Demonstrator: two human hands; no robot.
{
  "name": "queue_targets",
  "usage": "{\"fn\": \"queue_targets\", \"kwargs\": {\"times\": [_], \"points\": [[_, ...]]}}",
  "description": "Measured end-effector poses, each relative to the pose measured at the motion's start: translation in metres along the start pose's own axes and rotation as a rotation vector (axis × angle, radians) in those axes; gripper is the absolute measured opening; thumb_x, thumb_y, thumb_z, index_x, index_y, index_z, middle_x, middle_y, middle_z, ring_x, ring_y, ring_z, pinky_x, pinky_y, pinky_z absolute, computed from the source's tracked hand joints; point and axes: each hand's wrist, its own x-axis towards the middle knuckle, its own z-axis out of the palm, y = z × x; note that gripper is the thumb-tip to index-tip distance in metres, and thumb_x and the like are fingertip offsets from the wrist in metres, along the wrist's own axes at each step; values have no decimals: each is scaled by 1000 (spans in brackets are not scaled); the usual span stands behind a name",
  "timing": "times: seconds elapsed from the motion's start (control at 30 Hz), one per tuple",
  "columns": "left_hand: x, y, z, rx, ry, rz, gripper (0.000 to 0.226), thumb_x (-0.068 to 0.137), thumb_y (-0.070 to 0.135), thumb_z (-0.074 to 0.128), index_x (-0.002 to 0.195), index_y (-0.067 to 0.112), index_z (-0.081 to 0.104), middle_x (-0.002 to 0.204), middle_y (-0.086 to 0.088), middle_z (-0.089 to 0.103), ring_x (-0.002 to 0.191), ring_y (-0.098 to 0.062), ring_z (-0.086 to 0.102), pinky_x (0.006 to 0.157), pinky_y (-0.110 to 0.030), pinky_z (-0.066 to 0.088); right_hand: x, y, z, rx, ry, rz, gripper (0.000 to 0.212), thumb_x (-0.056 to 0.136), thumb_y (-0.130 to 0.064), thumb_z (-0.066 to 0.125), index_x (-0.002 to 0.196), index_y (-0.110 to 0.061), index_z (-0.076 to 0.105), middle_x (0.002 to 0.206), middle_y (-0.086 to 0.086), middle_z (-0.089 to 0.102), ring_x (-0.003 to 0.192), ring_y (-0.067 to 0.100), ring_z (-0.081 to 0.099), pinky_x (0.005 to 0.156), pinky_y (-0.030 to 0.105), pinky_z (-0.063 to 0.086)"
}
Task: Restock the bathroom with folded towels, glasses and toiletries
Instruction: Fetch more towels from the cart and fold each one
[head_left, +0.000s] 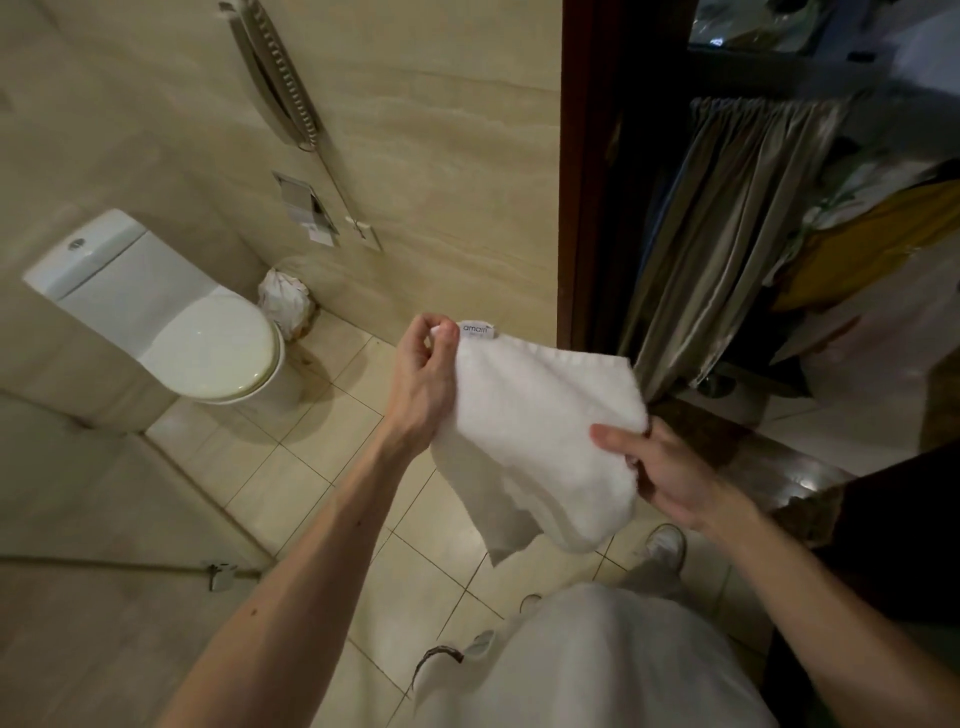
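A person in a white top (597, 665) is standing on the pale tiled floor (332, 467) of a bathroom, looking down over both bare forearms, with one light shoe (665, 543) showing past the right wrist. Low on the left, a metal bracket (221, 574) is clamping what looks like a glass panel.

Both hands are holding a white towel (540, 431) in mid-air at about waist height, well above the floor and touching nothing else. The left hand (423, 384) is pinching the towel's upper left corner with curled fingers and thumb, right beside a small sewn label (478, 330) (the printing on it is too small to read with certainty). The right hand (660, 467) is gripping the towel's right edge, with its thumb lying on top of the cloth and its fingers tucked underneath. The towel is stretching loosely between the two hands, and a doubled fold is hanging down below them.

Beyond the hands, a white toilet (208, 343) is sitting on the left with its lid down, and a small waste bin (288, 304) lined with a crumpled white bag is standing in the corner just beside it. On the beige stone wall behind, a recessed metal holder (306, 210) is sitting above the bin, and a curved metal grab bar (278, 73) is running up higher still.

To the right, a dark wooden door frame (587, 208) is marking the edge of the room. Past it, a pleated grey curtain (727, 234) is hanging, with yellow fabric (872, 244) piled beside it.
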Motion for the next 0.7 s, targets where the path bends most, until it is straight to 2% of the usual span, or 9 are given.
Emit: {"fn": "queue_targets", "kwargs": {"times": [0.1,0.17,0.27,0.33,0.43,0.5,0.57,0.63,0.7], "points": [[3,-9,7,-36,26,-144,25,104,29,48,87,13,55,74,1,51,61,-7,46,55,-25,42,-5,-6,8,233,-21,8,41,70,-31,79,108,-22,71,105,5,76,92,22,74,68,33,60],[5,-14,10,-59,-15,-247,25,104,31,49,94,10,56,78,-1,56,63,-8,52,53,-23,45,-7,-7,15,287,-43,51,26,77,-29,68,100,-23,79,107,7,75,93,24,74,71,36,61],[6,-28,10,-164,-175,-489,27,104,28,51,106,2,56,79,-5,63,63,-14,60,52,-24,50,-7,-10,23,350,-160,75,52,54,-37,93,102,-21,80,117,12,72,103,29,71,78,40,60],[0,-38,10,-307,-355,-641,29,105,27,50,109,0,61,84,-7,70,72,-17,68,63,-28,56,-7,-14,26,389,-196,84,63,45,-37,97,102,-15,80,116,14,72,101,28,72,77,38,60],[-21,-57,16,-575,-504,-719,44,104,43,46,123,11,69,123,-12,68,113,-27,65,102,-46,45,-8,-26,29,429,-152,46,51,66,-36,84,109,-10,76,113,15,73,96,29,73,75,38,61],[-36,-65,21,-673,-529,-706,41,94,50,59,115,18,75,121,-7,69,107,-25,65,96,-44,43,-6,-32,27,434,-50,29,46,82,-35,62,121,-11,65,113,15,73,95,29,73,76,38,61],[-50,-74,27,-636,-591,-653,55,88,49,65,130,14,64,131,-16,60,112,-32,56,93,-47,40,-5,-38,23,438,8,7,47,86,-34,55,127,-11,59,112,14,73,95,28,73,73,38,61],[-60,-83,31,-587,-675,-673,73,87,56,57,144,11,49,149,-25,42,128,-43,45,107,-59,36,-5,-44,22,448,18,-27,48,86,-33,55,128,-10,58,110,13,74,94,27,73,71,37,61],[-64,-83,29,-593,-759,-691,91,78,83,50,144,20,52,154,-23,37,140,-47,34,118,-62,22,-7,-52,22,442,10,-70,41,84,-32,54,120,-12,62,104,11,75,89,26,74,69,37,62]]}}
